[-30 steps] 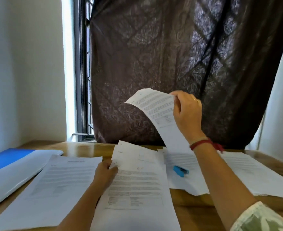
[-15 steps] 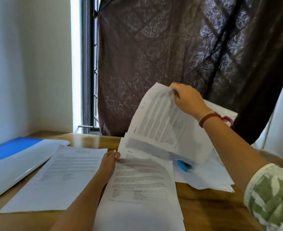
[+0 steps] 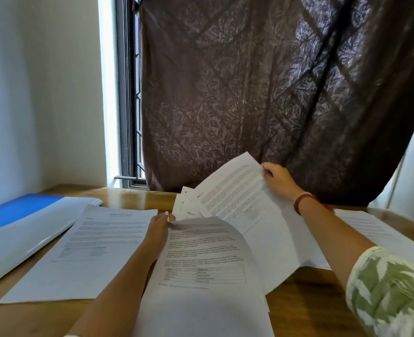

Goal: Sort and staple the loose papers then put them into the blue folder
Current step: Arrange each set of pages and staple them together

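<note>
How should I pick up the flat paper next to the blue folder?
The near left corner is probably the best grip. The paper lies flat on the table, so come from the near side and pinch that corner up. The left hand and its arm crowd the right edge, and the folder lies along the left.

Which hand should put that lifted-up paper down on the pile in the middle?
Probably the right hand: it pinches the raised white printed sheet by its top corner. The left hand grips the middle white paper pile at its edge.
</note>
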`<control>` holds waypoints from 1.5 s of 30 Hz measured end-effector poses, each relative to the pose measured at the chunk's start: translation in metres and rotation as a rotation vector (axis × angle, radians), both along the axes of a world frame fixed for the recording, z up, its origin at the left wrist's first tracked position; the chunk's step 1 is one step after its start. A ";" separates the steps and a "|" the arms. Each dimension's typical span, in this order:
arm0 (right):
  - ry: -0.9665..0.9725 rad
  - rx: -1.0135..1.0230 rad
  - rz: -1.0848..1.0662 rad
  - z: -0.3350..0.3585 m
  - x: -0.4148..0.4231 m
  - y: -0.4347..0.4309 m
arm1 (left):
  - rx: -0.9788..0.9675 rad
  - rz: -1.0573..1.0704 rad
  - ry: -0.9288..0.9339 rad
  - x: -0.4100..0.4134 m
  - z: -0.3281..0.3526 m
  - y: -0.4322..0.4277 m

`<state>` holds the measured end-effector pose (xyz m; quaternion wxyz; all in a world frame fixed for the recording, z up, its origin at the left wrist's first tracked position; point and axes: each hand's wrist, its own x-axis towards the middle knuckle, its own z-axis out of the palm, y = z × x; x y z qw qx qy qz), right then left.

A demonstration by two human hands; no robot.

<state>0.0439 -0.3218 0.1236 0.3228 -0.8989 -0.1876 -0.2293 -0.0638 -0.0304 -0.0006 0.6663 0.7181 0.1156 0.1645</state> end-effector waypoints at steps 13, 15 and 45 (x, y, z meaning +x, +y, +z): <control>0.616 0.529 0.047 -0.077 -0.056 0.020 | -0.024 0.022 -0.013 0.000 -0.001 -0.002; 0.687 0.578 0.029 -0.084 -0.067 0.024 | -0.039 0.028 -0.013 -0.001 -0.001 -0.002; 0.627 0.685 0.261 -0.096 -0.076 0.042 | -0.151 0.109 -0.092 -0.012 0.004 -0.003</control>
